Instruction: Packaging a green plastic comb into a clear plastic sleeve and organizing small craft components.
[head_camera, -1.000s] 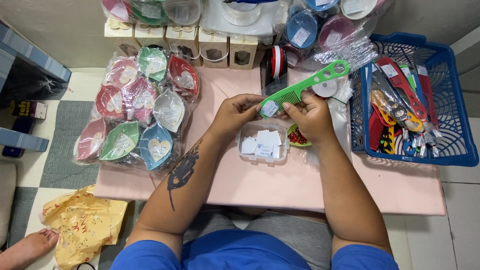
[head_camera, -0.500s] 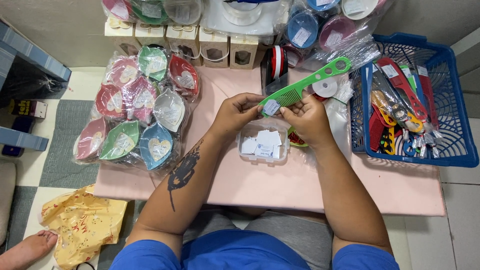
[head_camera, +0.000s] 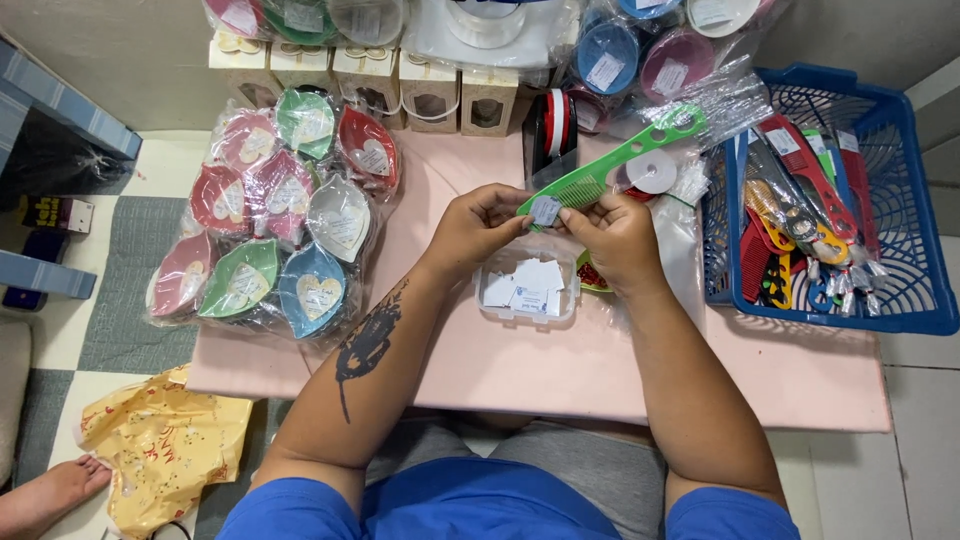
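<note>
The long green plastic comb (head_camera: 610, 165) sits over the pink table (head_camera: 600, 370), pinched by my right hand (head_camera: 618, 235); my left hand (head_camera: 478, 225) presses a small white sticker (head_camera: 545, 210) onto it (blue basket (head_camera: 900, 300) combs already tagged, I judge).

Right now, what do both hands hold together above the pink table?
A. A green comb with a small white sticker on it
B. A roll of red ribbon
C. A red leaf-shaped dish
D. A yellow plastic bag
A: the left hand and the right hand meet on a green comb, pinching a small white sticker at its toothed end, above the clear box of white labels on the pink table.
</note>
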